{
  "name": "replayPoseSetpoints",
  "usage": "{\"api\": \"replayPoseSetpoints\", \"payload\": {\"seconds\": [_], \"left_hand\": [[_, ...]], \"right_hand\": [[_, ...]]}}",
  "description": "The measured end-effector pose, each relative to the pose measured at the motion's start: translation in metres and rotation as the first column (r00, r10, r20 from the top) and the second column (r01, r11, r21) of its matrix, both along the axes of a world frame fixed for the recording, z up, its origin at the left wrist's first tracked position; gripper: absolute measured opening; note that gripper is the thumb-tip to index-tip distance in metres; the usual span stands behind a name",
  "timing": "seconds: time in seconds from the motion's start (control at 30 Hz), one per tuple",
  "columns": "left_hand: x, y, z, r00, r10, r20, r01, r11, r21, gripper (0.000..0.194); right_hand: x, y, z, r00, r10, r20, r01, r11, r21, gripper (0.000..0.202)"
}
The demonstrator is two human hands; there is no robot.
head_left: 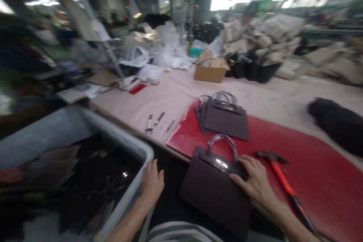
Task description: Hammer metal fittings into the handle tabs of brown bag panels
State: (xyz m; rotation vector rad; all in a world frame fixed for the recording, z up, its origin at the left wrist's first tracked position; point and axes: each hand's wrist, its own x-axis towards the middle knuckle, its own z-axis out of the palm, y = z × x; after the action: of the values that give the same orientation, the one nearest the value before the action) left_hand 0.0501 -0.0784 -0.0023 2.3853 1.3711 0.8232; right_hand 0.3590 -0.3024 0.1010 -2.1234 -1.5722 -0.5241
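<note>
A dark brown bag panel with a wrapped handle and a shiny metal clasp hangs over the table's front edge. My right hand grips its upper right side, thumb on the front face. At the rim of a grey bin, my left hand rests with its fingers slightly apart and nothing held. More dark panels with handles lie stacked on the red mat behind the held one. To the right of my right hand lies a hammer with an orange handle.
Small tools lie on the table's left part. An open cardboard box stands farther back, beside black bags. Dark cloth lies at the right. A hand shows at the bin's far left.
</note>
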Motion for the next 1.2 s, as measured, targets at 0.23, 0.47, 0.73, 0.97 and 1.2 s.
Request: {"api": "replayPoseSetpoints", "payload": {"seconds": [0.23,0.47,0.73,0.97,1.2], "left_hand": [[0.070,-0.025,0.078,0.788,-0.583,0.200,0.489,0.789,0.373,0.022],[0.119,-0.041,0.118,0.647,-0.747,-0.152,0.758,0.611,0.226,0.026],[0.129,-0.030,0.127,0.605,-0.755,-0.252,0.796,0.580,0.171,0.011],[0.143,-0.031,0.109,0.771,-0.628,0.106,0.607,0.775,0.176,0.017],[0.158,-0.049,0.095,0.896,-0.372,0.244,0.327,0.922,0.208,0.008]], "right_hand": [[-0.014,-0.029,0.009,0.987,-0.035,-0.156,0.041,0.998,0.037,0.055],[-0.028,-0.032,0.017,0.986,-0.054,-0.159,0.055,0.999,0.001,0.039],[-0.045,-0.017,0.016,0.946,-0.245,-0.213,0.249,0.968,-0.005,0.020],[-0.038,-0.014,-0.003,0.905,-0.305,-0.296,0.354,0.927,0.128,0.023],[-0.045,-0.006,-0.014,0.844,-0.459,-0.278,0.518,0.832,0.198,0.007]]}}
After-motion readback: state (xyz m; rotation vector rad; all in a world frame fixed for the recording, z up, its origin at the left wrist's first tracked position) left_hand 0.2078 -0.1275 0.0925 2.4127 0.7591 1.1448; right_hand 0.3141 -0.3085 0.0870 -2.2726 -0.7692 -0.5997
